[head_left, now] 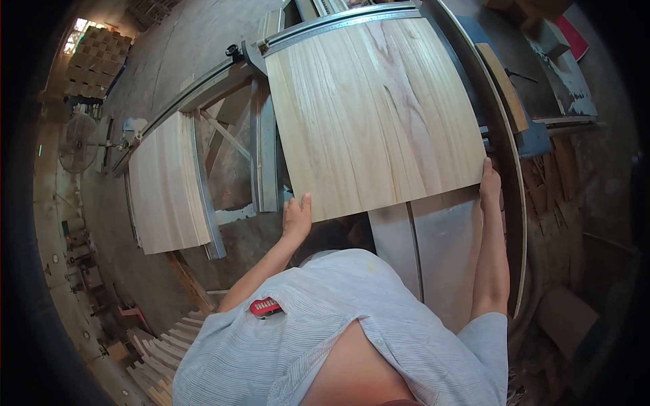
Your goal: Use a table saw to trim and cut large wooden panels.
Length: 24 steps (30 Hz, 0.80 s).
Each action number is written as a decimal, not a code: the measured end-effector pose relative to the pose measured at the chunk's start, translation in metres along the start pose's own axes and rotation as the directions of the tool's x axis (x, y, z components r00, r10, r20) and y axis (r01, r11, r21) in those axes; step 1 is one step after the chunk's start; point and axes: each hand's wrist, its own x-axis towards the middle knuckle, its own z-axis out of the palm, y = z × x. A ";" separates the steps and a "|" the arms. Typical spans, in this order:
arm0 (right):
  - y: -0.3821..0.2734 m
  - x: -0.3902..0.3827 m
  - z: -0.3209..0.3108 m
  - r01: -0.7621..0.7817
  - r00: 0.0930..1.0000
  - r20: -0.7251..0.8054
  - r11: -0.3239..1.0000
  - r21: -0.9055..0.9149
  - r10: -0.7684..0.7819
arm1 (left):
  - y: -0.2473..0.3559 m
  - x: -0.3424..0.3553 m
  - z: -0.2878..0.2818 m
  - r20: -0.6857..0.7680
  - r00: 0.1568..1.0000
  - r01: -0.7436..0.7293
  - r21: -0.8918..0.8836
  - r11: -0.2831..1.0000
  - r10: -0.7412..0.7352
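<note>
A wide pale wooden panel (376,108) with brown streaks lies ahead of me, over a metal saw table (443,250) with a dark slot. My left hand (296,218) grips the panel's near left corner, thumb and fingers at its edge. My right hand (490,183) holds the near right corner, close beside a long upright fence board (516,223). A metal rail (338,15) runs along the panel's far edge, with a bracket and black knob (233,51) at its left. The undersides of both corners are hidden.
At left, stacked panels (162,189) rest on a metal-railed frame. A standing fan (79,142) and piled wooden blocks (98,57) are farther left. Wooden strips (169,348) lie at lower left. A blue machine (484,40) with a wooden strip (500,84) stands at right.
</note>
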 end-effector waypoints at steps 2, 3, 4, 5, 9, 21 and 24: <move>0.000 0.007 -0.007 -0.016 1.000 0.000 1.000 -0.011 0.016 | 0.012 -0.002 0.012 -0.039 0.999 -0.004 0.004 1.000 0.004; 0.002 0.011 -0.012 -0.006 1.000 -0.011 1.000 0.001 0.006 | 0.018 -0.003 0.017 -0.039 0.999 -0.013 0.009 1.000 0.014; 0.004 0.012 -0.013 -0.002 1.000 -0.028 1.000 0.021 0.003 | 0.022 0.002 0.018 -0.036 0.999 -0.032 0.023 0.999 0.032; 0.007 0.015 -0.012 -0.011 0.999 -0.040 1.000 0.027 0.012 | 0.023 0.006 0.018 -0.029 0.999 -0.044 0.028 0.999 0.045; 0.028 0.043 -0.002 0.156 0.981 -0.114 0.987 -0.036 -0.159 | 0.018 0.018 0.022 -0.031 0.996 -0.080 0.012 0.997 0.081; 0.004 0.001 0.028 0.169 0.888 -0.432 0.985 -0.014 -0.159 | 0.008 0.021 0.006 0.005 0.997 0.075 -0.364 0.928 -0.078; 0.024 -0.059 0.052 0.146 0.922 -0.386 0.951 0.272 -0.031 | 0.019 0.018 -0.002 -0.161 0.979 -0.159 -0.213 0.964 0.126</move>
